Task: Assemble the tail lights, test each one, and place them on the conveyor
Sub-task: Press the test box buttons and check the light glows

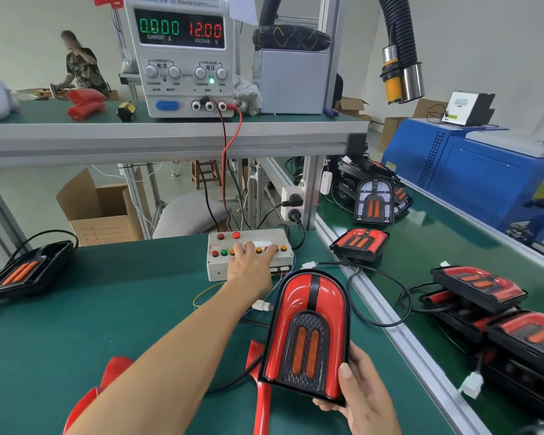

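My right hand (363, 392) holds a red tail light (307, 335) by its near, square end, thumb on the front face at the lower right corner and fingers curled beneath the black base. The lamp is tilted up toward me, lens showing. Its long axis runs away from me, rounded end pointing toward the far side of the bench, two orange strips lying along that axis.

My left hand (253, 262) reaches across and forward to the grey test box (248, 252), which sits just beyond the lamp's rounded end. The fingers are spread and fairly straight over the row of coloured buttons; I cannot tell which button, if any, is pressed. The lamp looks unlit, and the power supply (182, 54) on the shelf above reads zero current at twelve volts, so I judge the test is only starting.

The conveyor (453, 246), a green belt, runs along my right side, beyond an aluminium rail. Several finished lamps (360, 244) already lie on it. It lies directly to the right of my holding hand, the nearer hand for the placing, with the lamp's cable (377, 296) already trailing over the rail.

Another lamp (25, 271) rests at the bench's far left, and red trim pieces (258, 387) lie under my forearm.
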A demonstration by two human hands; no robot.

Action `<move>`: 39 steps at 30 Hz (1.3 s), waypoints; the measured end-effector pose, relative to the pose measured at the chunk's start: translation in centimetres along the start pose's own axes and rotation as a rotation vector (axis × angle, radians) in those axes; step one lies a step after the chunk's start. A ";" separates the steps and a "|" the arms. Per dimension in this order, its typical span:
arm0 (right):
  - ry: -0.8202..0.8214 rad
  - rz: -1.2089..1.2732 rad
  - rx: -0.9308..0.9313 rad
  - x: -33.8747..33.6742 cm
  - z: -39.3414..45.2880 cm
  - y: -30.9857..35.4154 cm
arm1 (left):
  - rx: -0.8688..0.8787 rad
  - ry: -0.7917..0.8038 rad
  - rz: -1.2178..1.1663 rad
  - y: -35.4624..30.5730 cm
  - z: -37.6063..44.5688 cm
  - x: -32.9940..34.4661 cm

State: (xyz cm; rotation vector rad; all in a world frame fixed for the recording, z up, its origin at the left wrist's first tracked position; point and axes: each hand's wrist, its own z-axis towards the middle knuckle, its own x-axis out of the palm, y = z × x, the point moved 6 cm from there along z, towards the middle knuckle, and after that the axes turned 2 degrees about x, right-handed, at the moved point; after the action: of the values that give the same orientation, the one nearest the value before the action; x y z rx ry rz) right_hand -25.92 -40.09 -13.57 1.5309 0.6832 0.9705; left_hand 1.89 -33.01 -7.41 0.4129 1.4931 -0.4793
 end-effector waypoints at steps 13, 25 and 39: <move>-0.002 -0.014 0.007 0.0 0.0 0.0 | 0.017 -0.013 0.020 0.2 -0.1 0.2; -0.001 -0.006 -0.002 0.0 0.0 -0.1 | 0.013 -0.008 0.031 0.3 0.0 0.3; -0.013 -0.022 -0.012 0.1 -0.1 0.2 | 0.020 -0.019 -0.017 0.2 -0.6 -0.2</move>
State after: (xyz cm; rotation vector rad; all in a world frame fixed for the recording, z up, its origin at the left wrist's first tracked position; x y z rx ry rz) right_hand -25.97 -40.04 -13.41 1.5148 0.6824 0.9463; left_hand 1.51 -32.49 -7.29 0.4100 1.4759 -0.5107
